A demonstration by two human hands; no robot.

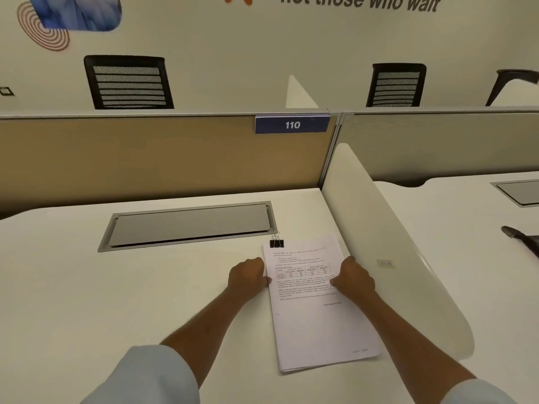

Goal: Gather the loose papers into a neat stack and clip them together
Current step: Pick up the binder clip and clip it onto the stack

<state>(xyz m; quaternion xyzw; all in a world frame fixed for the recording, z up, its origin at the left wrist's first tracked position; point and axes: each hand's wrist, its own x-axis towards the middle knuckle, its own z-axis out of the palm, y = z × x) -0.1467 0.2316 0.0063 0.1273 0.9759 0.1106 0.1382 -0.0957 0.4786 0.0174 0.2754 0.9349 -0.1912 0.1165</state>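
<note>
A stack of printed papers (318, 304) lies on the white surface (116, 301) at lower centre-right of the frame, a black binder clip (276, 242) on its upper left corner. The left hand (249, 277) and right hand (354, 279), fingers curled, press against the stack's opposite side edges.

Paper stack (318, 316) on desk (116, 301), binder clip (276, 242) at its far-left corner, divider (393, 258) just right.

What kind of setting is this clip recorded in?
Most likely an open-plan office: a white desk with a cable hatch, a partition carrying a "110" seat tag, and mesh-backed chairs beyond. Both hands rest on a clipped paper stack.
</note>
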